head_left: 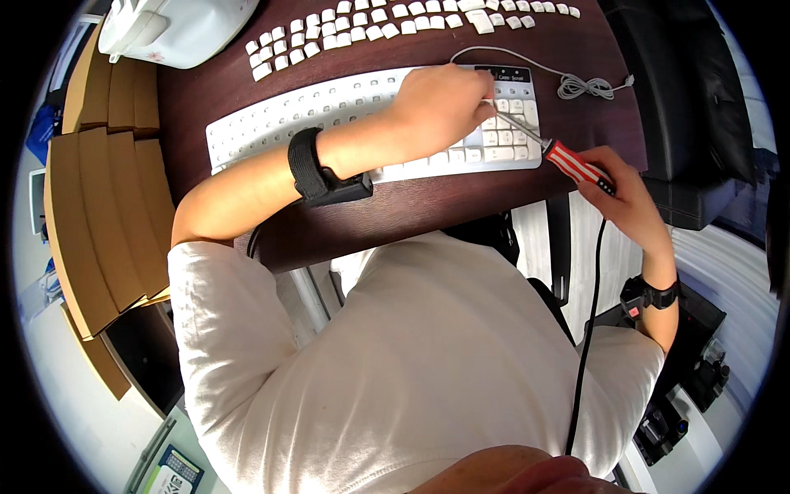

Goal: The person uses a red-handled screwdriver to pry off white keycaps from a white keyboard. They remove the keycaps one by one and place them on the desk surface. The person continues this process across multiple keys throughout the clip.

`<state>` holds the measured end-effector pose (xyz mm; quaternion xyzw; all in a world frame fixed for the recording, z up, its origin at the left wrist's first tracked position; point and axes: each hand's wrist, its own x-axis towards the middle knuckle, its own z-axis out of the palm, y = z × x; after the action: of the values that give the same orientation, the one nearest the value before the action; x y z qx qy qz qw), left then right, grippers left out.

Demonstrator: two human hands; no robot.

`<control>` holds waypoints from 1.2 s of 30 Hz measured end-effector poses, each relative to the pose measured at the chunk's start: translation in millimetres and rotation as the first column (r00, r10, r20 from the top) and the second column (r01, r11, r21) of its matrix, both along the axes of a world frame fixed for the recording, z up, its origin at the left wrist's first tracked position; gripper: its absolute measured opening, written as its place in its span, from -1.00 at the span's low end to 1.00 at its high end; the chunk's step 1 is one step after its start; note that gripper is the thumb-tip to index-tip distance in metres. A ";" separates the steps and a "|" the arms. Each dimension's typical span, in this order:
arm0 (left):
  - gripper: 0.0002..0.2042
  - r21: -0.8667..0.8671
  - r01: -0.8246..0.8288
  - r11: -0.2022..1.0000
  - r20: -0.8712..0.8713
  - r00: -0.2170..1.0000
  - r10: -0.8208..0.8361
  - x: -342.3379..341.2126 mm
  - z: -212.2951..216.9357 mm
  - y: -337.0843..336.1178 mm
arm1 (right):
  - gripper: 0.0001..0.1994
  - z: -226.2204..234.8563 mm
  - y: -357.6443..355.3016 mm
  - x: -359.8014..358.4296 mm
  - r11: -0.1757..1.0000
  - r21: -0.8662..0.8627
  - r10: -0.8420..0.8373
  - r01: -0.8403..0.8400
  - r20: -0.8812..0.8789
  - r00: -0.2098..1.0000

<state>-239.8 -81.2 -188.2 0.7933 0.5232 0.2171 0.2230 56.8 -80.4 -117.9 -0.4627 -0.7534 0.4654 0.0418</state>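
Note:
A white keyboard (284, 125) lies on the dark table, bare of keycaps over its left and middle parts. Keycaps still sit on the number pad (514, 132) and along part of the bottom row. My right hand (623, 196) grips a screwdriver (573, 163) by its red, white and black handle. Its metal shaft points left over the number pad, with the tip beside my left fingers. Reaching across the keyboard, my left hand (440, 103) has its fingertips pinched together at the number pad's upper left. Whatever they hold, if anything, is hidden.
Loose white keycaps (341, 37) lie in rows behind the keyboard. A coiled grey cable (586, 86) rests at the table's right. At the far left stands a white rounded container (185, 33), beside stacked cardboard boxes (99, 214). A black cable (586, 346) hangs below my right hand.

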 end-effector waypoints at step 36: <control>-0.73 0.041 0.065 0.997 -0.587 0.809 -0.029 88.8 21.5 181.5 | -0.75 -76.1 30.2 141.2 0.906 -0.231 -0.416 0.356 -0.322 0.850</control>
<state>-151.0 100.3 -166.8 0.8406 0.5399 -0.0279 0.0330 198.0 -50.2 -194.0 -0.5124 -0.5831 0.5847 0.2355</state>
